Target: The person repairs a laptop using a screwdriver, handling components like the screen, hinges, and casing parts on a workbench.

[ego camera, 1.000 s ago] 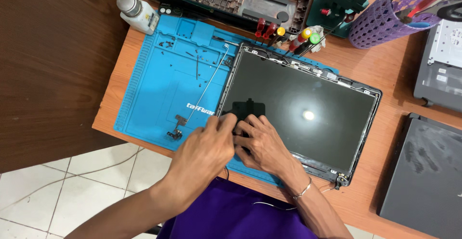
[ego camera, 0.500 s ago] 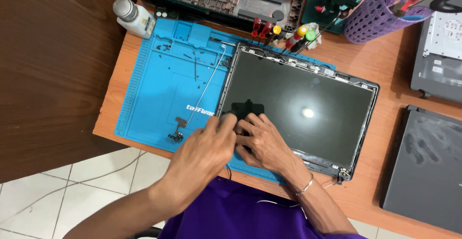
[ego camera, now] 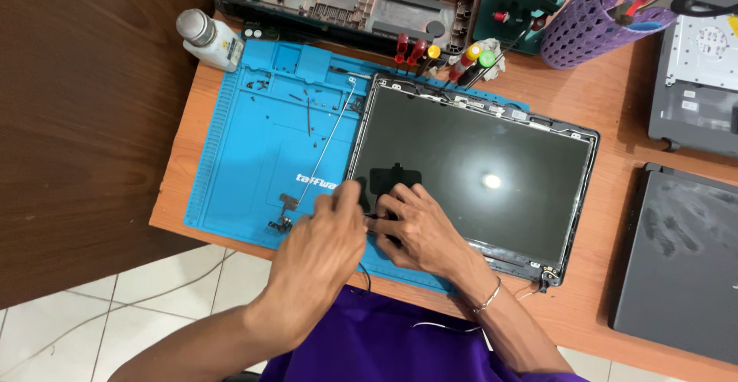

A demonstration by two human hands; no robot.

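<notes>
Both hands are working the near-left corner of the laptop screen panel point(ego camera: 477, 174) lying on the blue mat point(ego camera: 261, 159). Left hand point(ego camera: 323, 244) and right hand point(ego camera: 419, 228) fingers are curling together there; whatever they're pinching is hidden, can't tell.

A glossy laptop screen panel point(ego camera: 477, 174) is reflecting light beside a matt blue rubbery mat point(ego camera: 261, 151), both lying on smooth wood desk point(ego camera: 607, 82).
</notes>
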